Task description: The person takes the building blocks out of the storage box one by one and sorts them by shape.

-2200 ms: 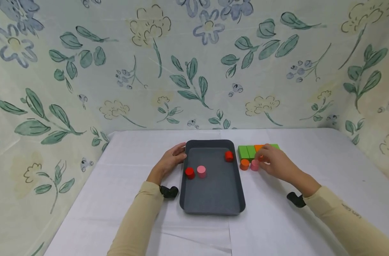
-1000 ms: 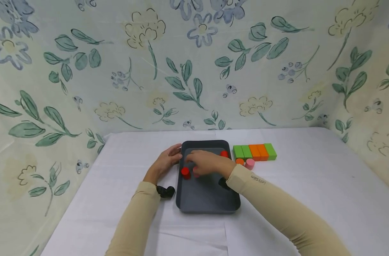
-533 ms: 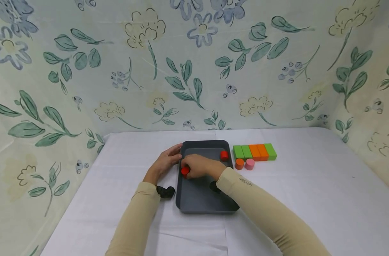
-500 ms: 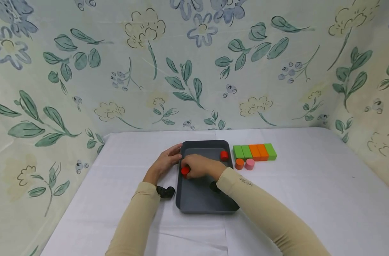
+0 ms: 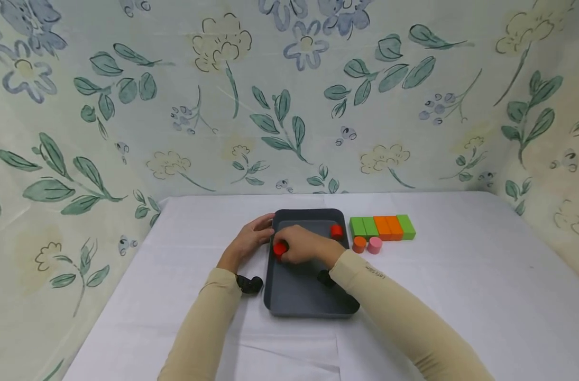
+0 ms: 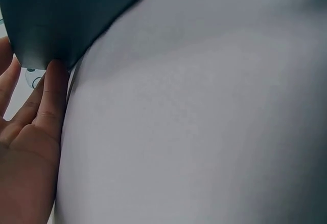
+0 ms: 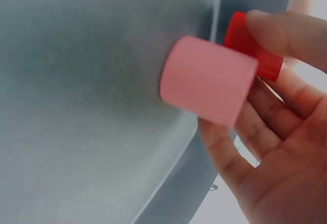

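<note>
My right hand [image 5: 302, 246] reaches into the dark grey tray [image 5: 313, 304] near its left side. Its thumb and fingers pinch a red cylinder block [image 7: 239, 35], whose top [image 5: 279, 248] shows at the fingertips in the head view. Just in front of the fingers in the right wrist view is a pink cylinder block [image 7: 208, 78]; the hand hides it in the head view. Another red cylinder block [image 5: 337, 232] sits toward the tray's far right corner. Along the tray's left wall, my left hand [image 5: 248, 241] rests its fairly straight fingers [image 6: 53, 93] against the outside.
Right of the tray, green blocks [image 5: 358, 227] and orange blocks [image 5: 383, 227] form a row, ending in a green block [image 5: 406, 226]. An orange cylinder [image 5: 359, 244] and a pink cylinder [image 5: 375, 245] stand before it. Behind the white table [image 5: 460, 275] hangs a floral cloth [image 5: 289, 169].
My right hand has come from the blocks on the right into the tray, taken hold of the left red cylinder and raised it slightly. The left hand has stayed at the tray's side.
</note>
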The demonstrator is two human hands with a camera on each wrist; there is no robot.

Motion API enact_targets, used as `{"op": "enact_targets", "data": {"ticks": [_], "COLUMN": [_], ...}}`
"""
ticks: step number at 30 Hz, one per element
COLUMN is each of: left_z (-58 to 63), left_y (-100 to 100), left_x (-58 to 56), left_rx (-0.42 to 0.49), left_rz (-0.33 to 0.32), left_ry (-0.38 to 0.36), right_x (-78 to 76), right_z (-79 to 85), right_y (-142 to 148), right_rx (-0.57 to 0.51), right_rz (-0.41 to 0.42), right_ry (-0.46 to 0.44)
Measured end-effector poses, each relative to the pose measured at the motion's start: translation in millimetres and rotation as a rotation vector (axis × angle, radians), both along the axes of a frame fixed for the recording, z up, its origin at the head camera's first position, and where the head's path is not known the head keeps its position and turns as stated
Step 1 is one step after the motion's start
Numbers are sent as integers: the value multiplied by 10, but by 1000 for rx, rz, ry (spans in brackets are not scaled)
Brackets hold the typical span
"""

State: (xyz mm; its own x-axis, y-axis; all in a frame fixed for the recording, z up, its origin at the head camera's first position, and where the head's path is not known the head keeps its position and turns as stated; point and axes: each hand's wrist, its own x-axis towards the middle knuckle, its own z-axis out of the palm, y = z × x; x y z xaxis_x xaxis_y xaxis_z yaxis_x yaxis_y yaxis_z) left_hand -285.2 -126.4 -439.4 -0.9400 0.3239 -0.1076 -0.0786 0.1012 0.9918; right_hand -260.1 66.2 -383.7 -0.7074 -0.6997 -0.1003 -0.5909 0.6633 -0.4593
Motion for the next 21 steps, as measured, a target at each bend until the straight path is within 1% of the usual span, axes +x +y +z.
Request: {"op": "enact_targets", "data": {"ticks": [5,9,12,15,18,21], "left_z": [18,-42,-94,-112,-91,-43], "left_y": [32,23,36,50,47,35], "left_x": [24,23,26,20,8,0], "left_rx": [18,33,33,21,6,-7], "left_rz": [14,27,23,30,44,48], "left_ry": [-12,-29,-49,-49,-25,-9], "right_x": [0,28,116,243,357,453], "right_z": [45,64,135,272,406,503], "right_y": [84,158,312,529,757,984], "right_rx": [-43,-79,-132,-204,-261,-303], "right_rz": [-6,-2,-15,-34,-42,-49], "right_ry": [11,33,59,101,161,178]}}
